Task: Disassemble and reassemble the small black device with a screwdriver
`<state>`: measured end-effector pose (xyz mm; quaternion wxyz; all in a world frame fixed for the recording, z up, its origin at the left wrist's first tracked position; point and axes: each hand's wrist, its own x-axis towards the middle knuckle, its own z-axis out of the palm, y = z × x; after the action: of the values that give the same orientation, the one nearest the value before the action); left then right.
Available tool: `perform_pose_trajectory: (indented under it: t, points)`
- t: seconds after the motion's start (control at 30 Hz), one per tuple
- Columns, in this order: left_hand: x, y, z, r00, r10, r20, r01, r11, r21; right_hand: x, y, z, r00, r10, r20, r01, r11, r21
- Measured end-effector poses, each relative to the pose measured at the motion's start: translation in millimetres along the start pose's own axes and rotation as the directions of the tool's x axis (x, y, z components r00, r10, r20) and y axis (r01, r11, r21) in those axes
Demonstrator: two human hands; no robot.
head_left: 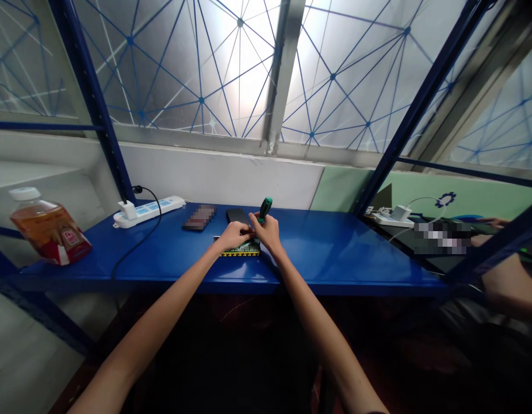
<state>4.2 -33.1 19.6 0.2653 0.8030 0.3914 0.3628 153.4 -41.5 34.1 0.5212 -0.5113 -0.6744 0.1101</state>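
My right hand (268,231) is closed around a screwdriver (264,208) with a green and black handle that stands nearly upright over a small green circuit board (244,249). The board lies on the blue table (335,247) and has a yellow and black striped front edge. My left hand (234,234) rests on top of the board with its fingers curled, pressing against the screwdriver's lower end. Both hands hide most of the board and the tool's tip.
A black device (236,215) and a blurred dark object (199,217) lie behind the board. A white power strip (147,211) with a black cable sits at the back left. A bottle of orange drink (48,227) stands left. Another person's arm (507,287) is at the right.
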Motion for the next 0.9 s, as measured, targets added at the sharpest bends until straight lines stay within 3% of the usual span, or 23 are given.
perform_pose_trajectory:
  t: [0.37, 0.9]
  points:
    - [-0.3, -1.4, -0.1, 0.998, -0.04, -0.053, 0.041, 0.999, 0.018, 0.0, -3.0, -3.9, 0.991, -0.07, -0.111, 0.071, 0.997, 0.004]
    - [-0.9, -0.8, -0.3, 0.999, -0.015, -0.036, 0.013, 0.999, -0.048, -3.3, -8.0, -6.5, 0.994, -0.05, -0.102, 0.057, 0.996, 0.069]
